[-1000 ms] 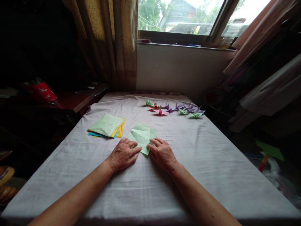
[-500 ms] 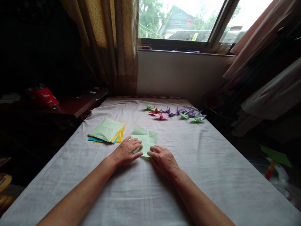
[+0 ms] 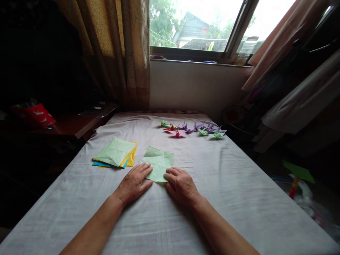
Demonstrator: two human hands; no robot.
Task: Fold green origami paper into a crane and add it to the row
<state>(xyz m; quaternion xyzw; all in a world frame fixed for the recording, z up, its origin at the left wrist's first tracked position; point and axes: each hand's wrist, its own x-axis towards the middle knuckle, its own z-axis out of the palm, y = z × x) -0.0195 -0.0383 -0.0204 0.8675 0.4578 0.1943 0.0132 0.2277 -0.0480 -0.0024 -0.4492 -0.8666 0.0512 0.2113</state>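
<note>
A creased light green sheet of paper [image 3: 158, 162] lies flat on the cloth-covered table [image 3: 239, 198]. My left hand [image 3: 133, 183] rests palm down on the sheet's near left edge, fingers stretched out. On the near right edge, my right hand [image 3: 181, 185] presses down with its fingers laid flat. Neither hand lifts the paper.
A stack of coloured paper squares [image 3: 114, 157], green on top, lies left of the sheet. Several small folded paper cranes [image 3: 193, 129] stand in a row near the table's far end. Curtains and a window are behind. A dark side table [image 3: 79, 120] stands to the left.
The green sheet has been turned and folded from a diamond with a point toward me into a squarer shape. Both hands stayed on its near edge and shifted slightly.
</note>
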